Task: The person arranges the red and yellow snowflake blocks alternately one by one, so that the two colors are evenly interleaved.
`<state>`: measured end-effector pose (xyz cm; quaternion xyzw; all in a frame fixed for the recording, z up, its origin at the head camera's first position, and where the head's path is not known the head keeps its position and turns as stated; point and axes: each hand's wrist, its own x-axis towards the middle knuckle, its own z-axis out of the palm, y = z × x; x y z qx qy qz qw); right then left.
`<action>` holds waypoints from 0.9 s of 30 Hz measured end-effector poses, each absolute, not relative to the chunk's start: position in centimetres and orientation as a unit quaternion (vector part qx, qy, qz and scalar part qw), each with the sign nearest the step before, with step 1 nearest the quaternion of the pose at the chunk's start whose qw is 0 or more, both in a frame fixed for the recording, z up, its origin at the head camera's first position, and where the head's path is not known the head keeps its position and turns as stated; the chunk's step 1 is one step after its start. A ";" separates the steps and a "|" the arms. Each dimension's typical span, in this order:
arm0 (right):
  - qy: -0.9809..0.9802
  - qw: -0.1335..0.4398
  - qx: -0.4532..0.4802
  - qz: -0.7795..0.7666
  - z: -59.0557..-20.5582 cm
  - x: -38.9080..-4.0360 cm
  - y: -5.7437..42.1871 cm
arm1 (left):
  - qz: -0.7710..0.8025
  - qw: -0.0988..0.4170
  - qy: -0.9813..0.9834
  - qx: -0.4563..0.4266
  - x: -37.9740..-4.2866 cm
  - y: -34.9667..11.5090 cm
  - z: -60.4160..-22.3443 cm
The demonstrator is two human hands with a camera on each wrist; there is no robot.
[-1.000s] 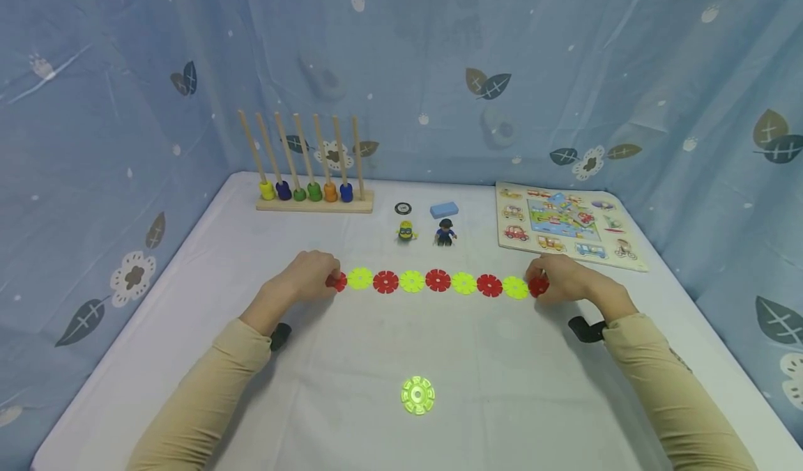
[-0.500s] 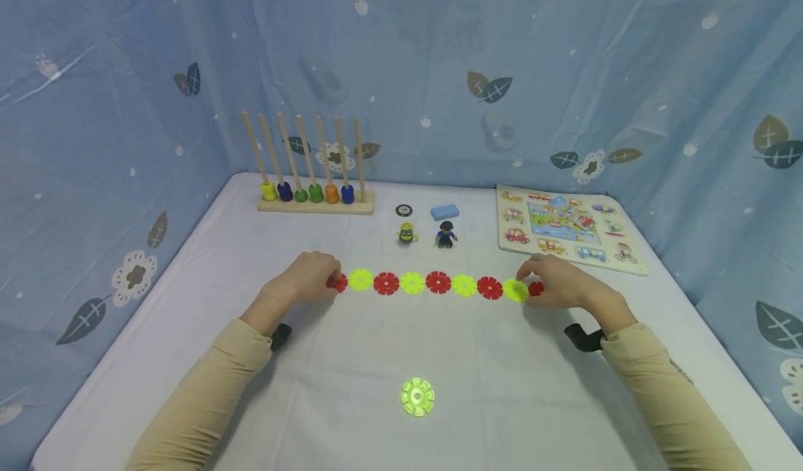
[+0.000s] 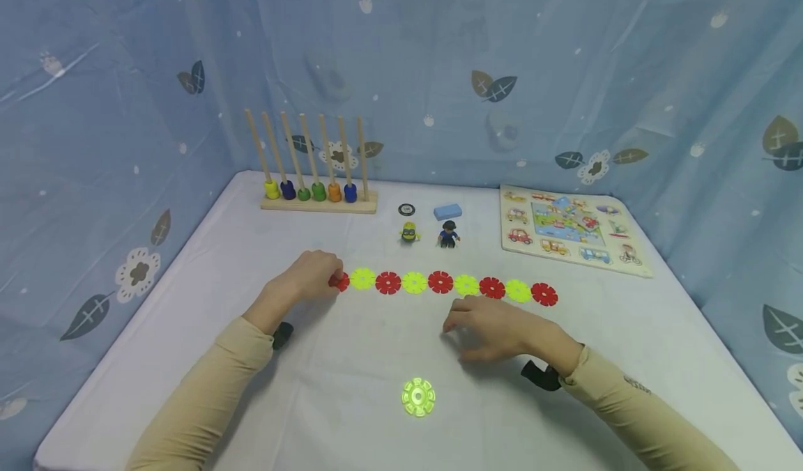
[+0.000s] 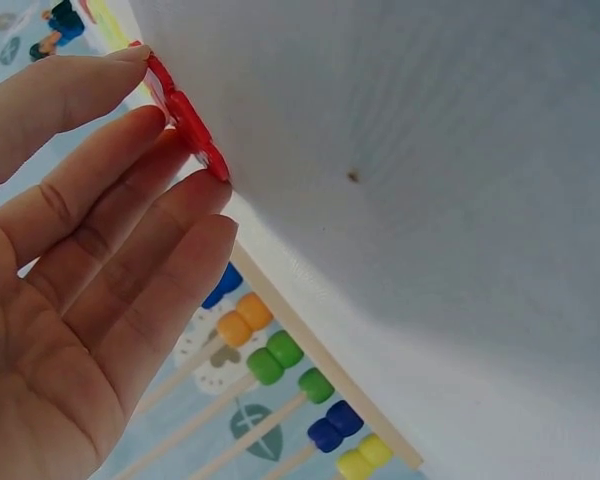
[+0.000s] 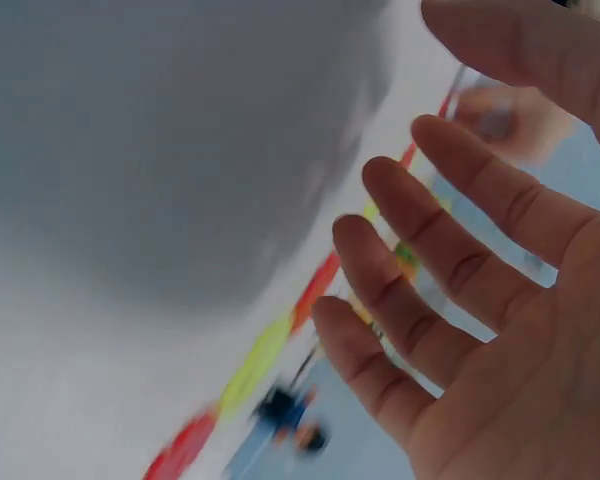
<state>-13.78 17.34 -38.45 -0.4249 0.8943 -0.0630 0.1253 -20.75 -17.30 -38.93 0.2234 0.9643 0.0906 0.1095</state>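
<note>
Red and yellow-green notched plastic discs form a row across the white table. My left hand (image 3: 307, 276) is at the row's left end, thumb and fingertips at the edges of the end red disc (image 4: 188, 120); it partly covers that disc in the head view. My right hand (image 3: 492, 326) hovers on the near side of the row, fingers spread and slightly bent, with nothing in them in the right wrist view. The right-end red disc (image 3: 544, 294) lies uncovered. Closer to me lies another yellow-green disc (image 3: 418, 397), thicker-looking, perhaps a stack.
A wooden bead rack (image 3: 318, 203) stands at the back left. Behind the row are a minion figure (image 3: 409, 232), a dark-capped toy figure (image 3: 448, 235), a black round token (image 3: 406, 210) and a blue block (image 3: 448, 212). A wooden puzzle board (image 3: 574, 230) lies back right.
My right hand has let go of the row's right-end red disc and moved left and toward me. My left hand has stayed at the left end.
</note>
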 end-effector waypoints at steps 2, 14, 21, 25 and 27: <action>0.881 0.142 -0.446 -0.060 -38.5 -13.2 16.1 | 0.089 0.110 0.965 0.222 -20.8 -17.3 -38.9; 0.799 0.184 -0.571 -0.028 -38.4 -10.9 10.9 | 0.093 0.110 0.964 0.223 -20.7 -17.3 -38.9; 0.784 0.174 -0.596 0.009 -38.5 -10.3 9.6 | 0.091 0.107 0.964 0.227 -20.8 -17.3 -38.9; 0.786 0.182 -0.591 0.014 -38.5 -10.1 9.4 | 0.093 0.108 0.964 0.224 -20.7 -17.3 -38.9; 0.788 0.189 -0.586 0.013 -38.5 -10.1 9.3 | 0.092 0.109 0.964 0.222 -20.7 -17.3 -39.0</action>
